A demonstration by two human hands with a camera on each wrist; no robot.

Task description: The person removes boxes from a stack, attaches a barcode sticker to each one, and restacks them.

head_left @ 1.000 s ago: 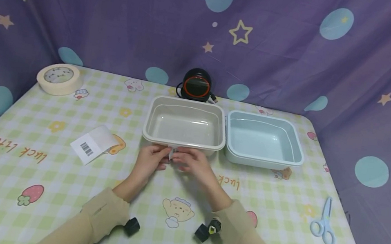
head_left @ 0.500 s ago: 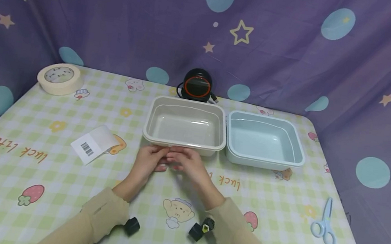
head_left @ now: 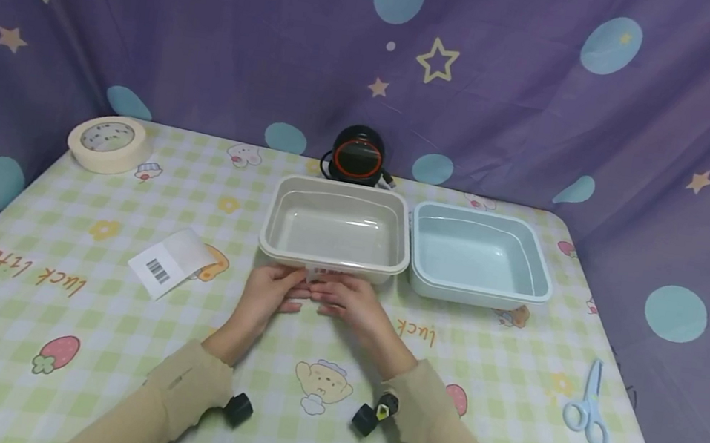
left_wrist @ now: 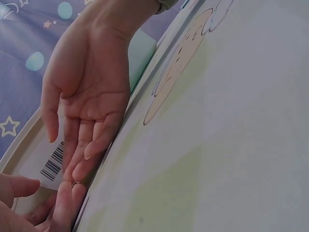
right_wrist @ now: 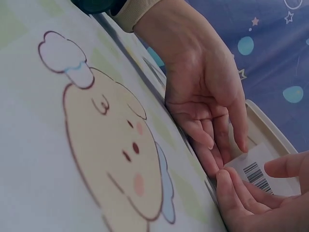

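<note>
While both hands meet at the near wall of the beige tub (head_left: pixel 337 228), the fingers lie straight and relaxed, clenched on nothing. The left hand (head_left: pixel 267 294) has its fingertips (right_wrist: pixel 212 145) flat along the lower edge of a small barcode sticker (right_wrist: pixel 258 173), and the right hand (head_left: pixel 354 304) brings its own fingers (left_wrist: pixel 84 145) up against the sticker from the other side; neither hand pinches it. That sticker sits on the outside of the tub's near wall, right under the rim, directly ahead of the fingertips. Both wrist views show the barcode clearly, with the palms turned inward, facing each other.

Moving outward, just right of the right hand and touching the beige tub stands a pale blue tub (head_left: pixel 480 257). Beyond both tubs, at the far edge of the table (head_left: pixel 48 301), sits a round black device with an orange ring (head_left: pixel 357 155). Left of the left hand lies a curled label sheet with a barcode (head_left: pixel 171 262), and far out in the left back corner, a roll of masking tape (head_left: pixel 106 141). Well off to the right, light blue scissors (head_left: pixel 589 406) rest on the table.
</note>
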